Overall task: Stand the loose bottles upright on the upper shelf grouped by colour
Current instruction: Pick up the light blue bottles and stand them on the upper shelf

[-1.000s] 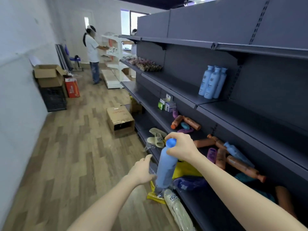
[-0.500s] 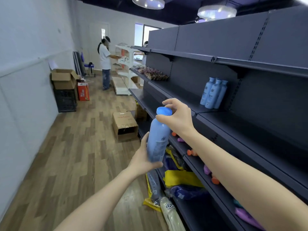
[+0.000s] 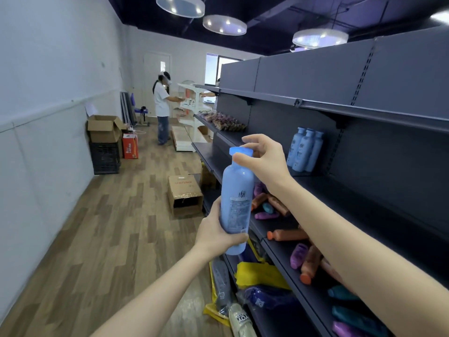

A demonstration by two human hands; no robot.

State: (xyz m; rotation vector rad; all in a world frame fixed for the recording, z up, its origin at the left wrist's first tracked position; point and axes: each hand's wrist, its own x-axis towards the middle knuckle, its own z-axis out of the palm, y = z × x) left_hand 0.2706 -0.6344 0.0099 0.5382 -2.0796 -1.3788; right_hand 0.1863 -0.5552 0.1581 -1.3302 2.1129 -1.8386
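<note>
Bottle (image 3: 235, 203) raised higher; two hands grip; three shelved (image 3: 305, 150).

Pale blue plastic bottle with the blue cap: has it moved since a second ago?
Yes. The pale blue plastic bottle has risen from the lower shelf with loose bottles toward the upper shelf, in both hands.

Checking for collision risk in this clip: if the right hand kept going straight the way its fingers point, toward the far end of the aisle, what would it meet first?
Probably nothing close: past the right hand the way looks free as far as visible, though depth is unclear.
</note>
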